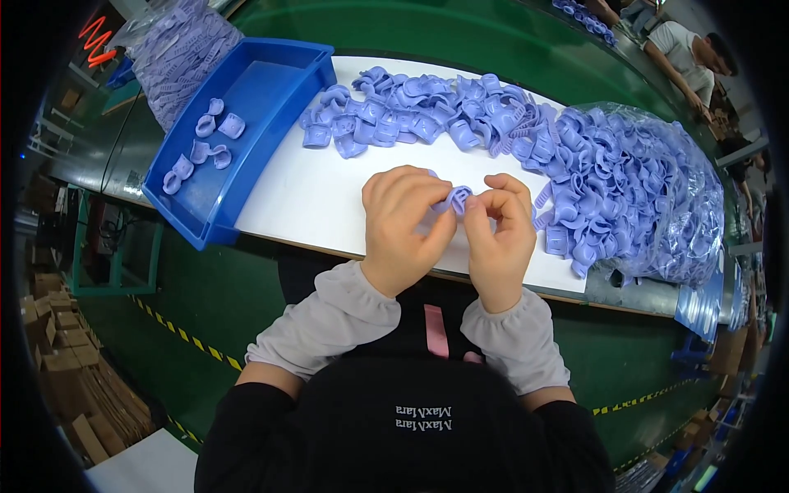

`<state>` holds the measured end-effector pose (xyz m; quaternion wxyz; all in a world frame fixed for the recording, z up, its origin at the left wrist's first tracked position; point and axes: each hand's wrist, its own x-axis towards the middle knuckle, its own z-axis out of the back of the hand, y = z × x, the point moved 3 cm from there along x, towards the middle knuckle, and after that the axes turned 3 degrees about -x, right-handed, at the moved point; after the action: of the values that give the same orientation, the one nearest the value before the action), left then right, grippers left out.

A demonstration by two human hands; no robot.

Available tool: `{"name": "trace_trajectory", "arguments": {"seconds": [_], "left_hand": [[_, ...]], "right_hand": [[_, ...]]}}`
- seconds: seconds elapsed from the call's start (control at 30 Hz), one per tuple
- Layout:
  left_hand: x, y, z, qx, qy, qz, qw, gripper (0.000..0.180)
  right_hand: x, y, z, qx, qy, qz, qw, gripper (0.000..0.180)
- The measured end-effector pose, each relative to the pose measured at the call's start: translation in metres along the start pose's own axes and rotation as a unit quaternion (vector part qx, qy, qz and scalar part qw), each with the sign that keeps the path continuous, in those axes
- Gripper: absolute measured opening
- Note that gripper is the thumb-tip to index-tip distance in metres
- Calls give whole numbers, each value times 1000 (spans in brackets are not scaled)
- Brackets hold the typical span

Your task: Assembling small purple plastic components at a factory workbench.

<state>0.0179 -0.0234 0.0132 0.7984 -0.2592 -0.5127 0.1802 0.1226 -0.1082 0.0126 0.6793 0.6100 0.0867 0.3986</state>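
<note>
Between both hands, over the white board, is a small lavender plastic piece (459, 197) with a slotted end. My left hand (404, 223) is closed around its left side, and the fingers hide much of it. Thumb and forefinger of my right hand (503, 234) pinch its right side. Beyond the hands, loose curved lavender pieces (423, 115) of the same colour lie in a long heap on the white board (316, 197).
A blue tray (271, 156) with several curved pieces (233, 126) stands at the left. Behind it is a full clear bag (185, 53). To the right, more pieces spill from a large clear bag (690, 205). Another person (686, 62) is at the far right.
</note>
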Motion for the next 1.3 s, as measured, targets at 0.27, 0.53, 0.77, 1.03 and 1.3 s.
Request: {"name": "trace_trajectory", "arguments": {"seconds": [0.27,0.53,0.77,1.03,1.3], "left_hand": [[2,-5,1,52,10,-41,998,30],[12,3,13,-139,169,-63,974,35],[13,-3,17,-168,247,-8,954,38],[13,1,16,-118,219,-56,967,24],[7,5,9,-186,217,22,958,20]], "right_hand": [[1,5,0,-10,-12,23,1000,7],[23,-2,26,232,240,-260,906,17],[25,4,35,217,349,-258,875,18],[16,-8,27,206,373,-237,873,13],[12,-11,20,144,82,-146,975,16]]}}
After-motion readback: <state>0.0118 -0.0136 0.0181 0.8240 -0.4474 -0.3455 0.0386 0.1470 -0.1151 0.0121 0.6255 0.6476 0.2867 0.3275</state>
